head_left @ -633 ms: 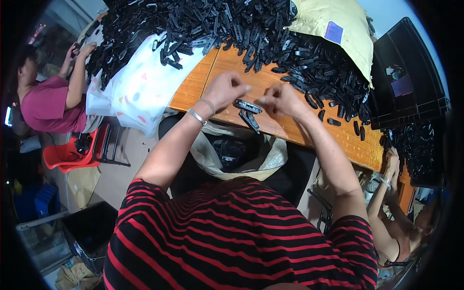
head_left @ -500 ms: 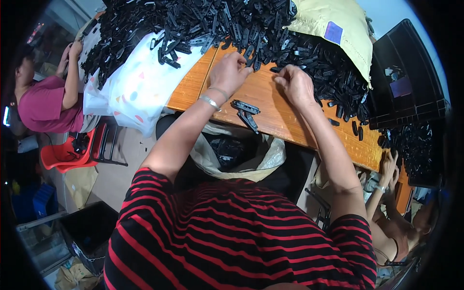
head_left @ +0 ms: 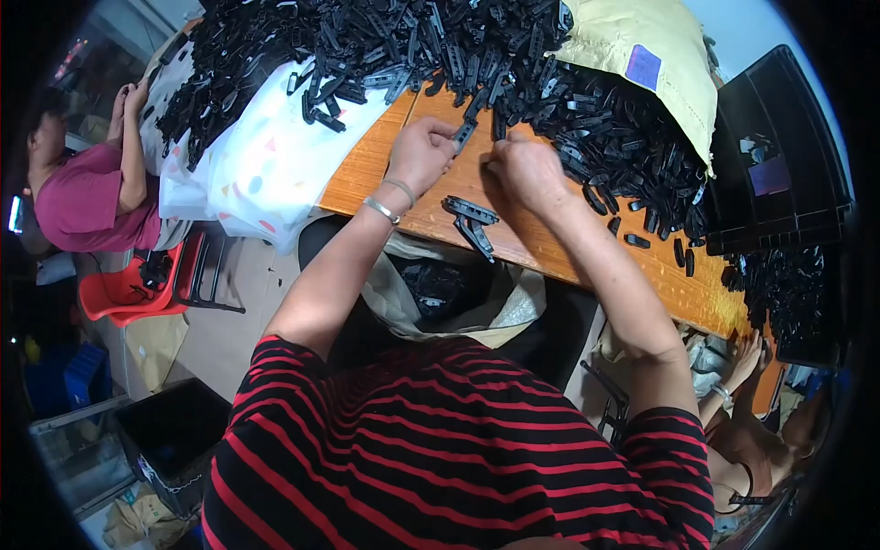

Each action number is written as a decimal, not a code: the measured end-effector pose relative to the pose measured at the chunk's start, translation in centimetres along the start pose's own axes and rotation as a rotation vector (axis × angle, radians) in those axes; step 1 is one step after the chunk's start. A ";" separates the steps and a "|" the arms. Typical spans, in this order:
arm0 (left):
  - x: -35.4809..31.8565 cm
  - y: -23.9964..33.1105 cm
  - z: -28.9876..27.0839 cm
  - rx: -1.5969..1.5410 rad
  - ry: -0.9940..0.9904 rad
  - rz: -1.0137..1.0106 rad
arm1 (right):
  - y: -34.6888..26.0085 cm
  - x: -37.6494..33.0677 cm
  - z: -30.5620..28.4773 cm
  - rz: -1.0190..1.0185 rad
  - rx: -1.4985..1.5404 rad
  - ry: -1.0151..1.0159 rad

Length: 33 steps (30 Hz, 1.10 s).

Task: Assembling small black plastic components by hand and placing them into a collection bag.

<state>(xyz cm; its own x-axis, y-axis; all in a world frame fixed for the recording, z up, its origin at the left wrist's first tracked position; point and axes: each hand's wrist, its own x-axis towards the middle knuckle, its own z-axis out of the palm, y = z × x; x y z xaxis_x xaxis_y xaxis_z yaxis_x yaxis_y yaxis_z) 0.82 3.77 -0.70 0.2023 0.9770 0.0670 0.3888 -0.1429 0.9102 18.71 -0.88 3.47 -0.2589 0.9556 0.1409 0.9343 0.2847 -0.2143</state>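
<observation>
The person's left hand point(head_left: 422, 158) is nearly closed: the thumb and the fingertips pinch the near end of a slim, long black plastic part point(head_left: 465, 135). This part is above the bare strip of the glossy brown wooden table point(head_left: 362, 158), and its far end points toward the large heap of similar black plastic pieces point(head_left: 394, 46). The right hand point(head_left: 530, 172) is beside it, apart from the left, with the back of the hand up and the fingers bent inward. Its fingertips are partly hidden and dark, so I cannot tell whether they hold something. Nearer to the body, two black elongated plastic pieces point(head_left: 471, 210) lie together at the table edge, between the two forearms. Below this edge, a whitish woven sack point(head_left: 403, 298) stands open.
</observation>
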 end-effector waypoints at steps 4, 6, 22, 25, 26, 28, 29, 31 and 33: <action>-1.8 2.7 -0.6 -0.476 -0.099 -0.241 | -0.6 -0.1 1.2 -0.036 0.153 0.029; -2.3 3.3 -0.7 -0.559 -0.118 -0.264 | -0.3 0.1 1.0 0.056 0.187 0.042; -1.3 5.1 -1.5 -0.427 -0.243 -0.257 | 2.0 -1.1 -1.4 0.286 0.949 -0.088; -1.4 4.0 -0.7 -0.417 -0.229 -0.240 | 2.3 -0.9 -0.2 0.337 0.953 -0.148; -1.4 3.7 -0.5 -0.417 -0.230 -0.240 | 2.2 -0.9 0.1 0.338 0.953 -0.148; -1.3 3.1 -0.2 -0.275 -0.206 -0.175 | 2.1 -0.8 0.4 0.361 0.913 -0.153; -1.4 2.9 -0.1 -0.276 -0.205 -0.177 | 2.0 -0.8 0.3 0.361 0.914 -0.155; -1.5 2.3 0.3 -0.224 -0.180 -0.159 | 1.8 -1.0 0.2 0.388 0.874 -0.172; -1.7 1.7 0.5 -0.153 -0.142 -0.118 | 2.0 -0.8 0.5 0.375 0.872 -0.179</action>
<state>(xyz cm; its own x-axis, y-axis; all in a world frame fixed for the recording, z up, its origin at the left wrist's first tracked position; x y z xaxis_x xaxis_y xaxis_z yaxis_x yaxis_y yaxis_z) 1.62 1.83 0.52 0.2922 0.9520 -0.0915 0.2789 0.0067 0.9603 20.66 -1.08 2.40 -0.0819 0.9727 -0.2172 0.4719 -0.1541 -0.8681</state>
